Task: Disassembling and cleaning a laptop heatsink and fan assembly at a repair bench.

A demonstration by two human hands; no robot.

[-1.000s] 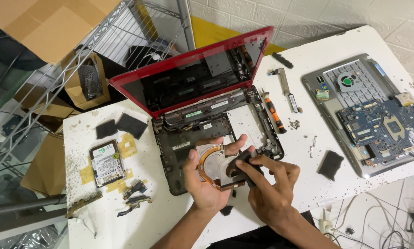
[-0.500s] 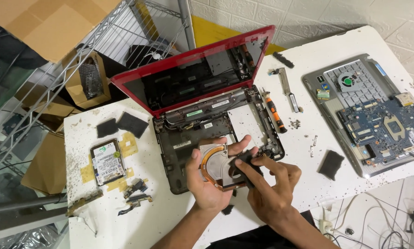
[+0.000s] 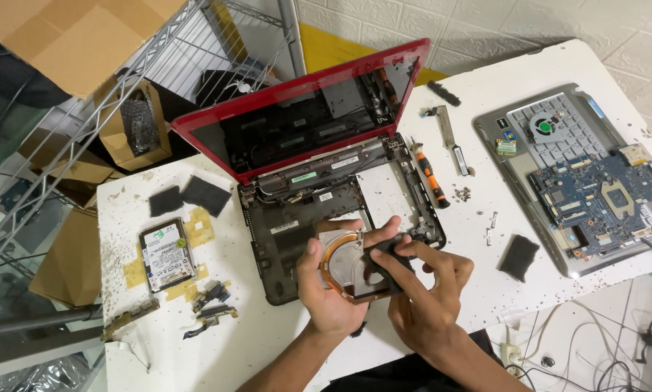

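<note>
A red laptop (image 3: 297, 116) lies opened up on the white table (image 3: 529, 65), its dark lower shell (image 3: 289, 232) stripped of parts. Above the shell's front edge I hold a cooling unit (image 3: 344, 265) made of a copper heat pipe and a black fan. My left hand (image 3: 326, 290) grips its left side from below, thumb on the copper. My right hand (image 3: 427, 290) pinches the black fan part at the unit's right side with fingertips.
An orange-handled screwdriver (image 3: 431, 178) lies right of the shell, with loose screws (image 3: 462, 193) beside it. A blue motherboard on a grey keyboard tray (image 3: 594, 189) sits at the right. A hard drive (image 3: 166, 254), black pads (image 3: 202, 194) and small cable parts (image 3: 211, 303) lie left. Wire shelving (image 3: 86, 131) stands at the left.
Both hands have turned the cooling unit slightly and kept it over the shell's front edge; my right fingers have shifted on the black fan.
</note>
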